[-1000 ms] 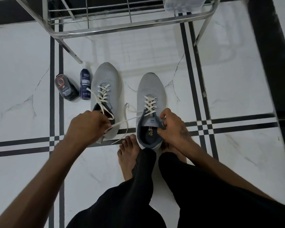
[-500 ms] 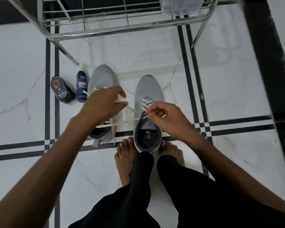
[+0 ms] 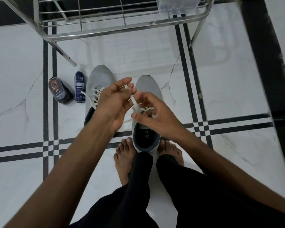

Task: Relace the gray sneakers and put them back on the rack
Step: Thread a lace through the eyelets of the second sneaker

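Two gray sneakers stand side by side on the white tiled floor, toes pointing away from me. The left sneaker [image 3: 99, 78] has white laces crossed through its eyelets, and one lace end trails off to its left. The right sneaker [image 3: 148, 86] sits between my bare feet, its dark opening showing. My left hand [image 3: 115, 102] is raised above the shoes and pinches the white lace [image 3: 133, 100] of the right sneaker, pulled up taut. My right hand [image 3: 153, 116] hovers over that shoe's eyelets with fingers curled, gripping the lace lower down.
A metal shoe rack [image 3: 122, 28] stands just beyond the sneakers, its leg [image 3: 62, 51] slanting down at the left. A dark blue spray bottle [image 3: 79, 87] and a black polish bottle [image 3: 59, 91] lie left of the shoes. My bare feet [image 3: 123, 160] stand behind the right sneaker.
My left hand left the left sneaker and rose over to the right one, drawing its lace upward. My right hand moved from the tongue up to the eyelets.
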{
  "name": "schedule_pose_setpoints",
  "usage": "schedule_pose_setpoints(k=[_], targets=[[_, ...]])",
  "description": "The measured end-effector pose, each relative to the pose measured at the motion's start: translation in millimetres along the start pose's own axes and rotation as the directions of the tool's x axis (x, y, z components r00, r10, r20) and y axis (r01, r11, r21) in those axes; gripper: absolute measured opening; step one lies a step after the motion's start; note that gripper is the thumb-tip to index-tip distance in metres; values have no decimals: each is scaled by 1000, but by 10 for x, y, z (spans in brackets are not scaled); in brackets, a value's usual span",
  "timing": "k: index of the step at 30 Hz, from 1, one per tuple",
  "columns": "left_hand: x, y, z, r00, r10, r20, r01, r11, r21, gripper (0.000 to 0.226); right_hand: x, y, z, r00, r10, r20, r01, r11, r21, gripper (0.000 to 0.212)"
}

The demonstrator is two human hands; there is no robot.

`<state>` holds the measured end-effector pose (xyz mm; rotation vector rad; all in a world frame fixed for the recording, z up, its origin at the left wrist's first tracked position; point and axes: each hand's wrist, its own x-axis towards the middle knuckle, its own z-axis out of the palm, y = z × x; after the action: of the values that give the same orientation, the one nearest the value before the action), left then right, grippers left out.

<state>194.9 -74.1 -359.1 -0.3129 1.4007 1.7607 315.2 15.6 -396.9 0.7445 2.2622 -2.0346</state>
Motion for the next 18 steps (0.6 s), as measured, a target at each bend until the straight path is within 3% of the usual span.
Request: schedule_pose_setpoints(k=[2,4,7,8,9,11,12,13,15,17,18], targets=[[16,-58,-4,999,34,-15,-33,999,20,23,-3,-16,29,997,21,76,-23,999,34,17],[39,-94,-52,994,106,-24,-104,991,89,20,-38,40,8,992,67,103,-76,993,85,15],[91,-108,-276,958,284,-32,-254,897,363,18,-96,206,-164,991,106,79,-100,992,-75,15],[114,-109,-381,940,342,-12,-289,813,505,19,-112,280,-236,994,102,44,-92,980,-178,15],[142,-114,-491,922,386,28,-301,669,680,21,-125,356,-297,996,92,0,-89,959,-268,15],[161,-165,-630,920,366,138,-224,203,953,28,-146,469,-376,994,59,-89,-89,920,-381,15],[140,-225,-644,921,341,189,-196,-14,980,38,-150,496,-380,992,44,-115,-88,908,-411,16],[110,-307,-616,903,336,266,-223,-161,961,51,-148,521,-371,991,35,-127,-87,897,-434,16],[9,-458,-466,806,321,497,-416,-291,862,62,-134,532,-303,991,40,-129,-94,889,-448,14],[-35,-576,-310,711,214,670,-612,-280,739,59,-121,517,-249,983,89,-159,-144,915,-378,13],[-33,-603,-254,719,159,677,-638,-237,733,57,-109,505,-234,978,108,-176,-162,930,-330,17]])
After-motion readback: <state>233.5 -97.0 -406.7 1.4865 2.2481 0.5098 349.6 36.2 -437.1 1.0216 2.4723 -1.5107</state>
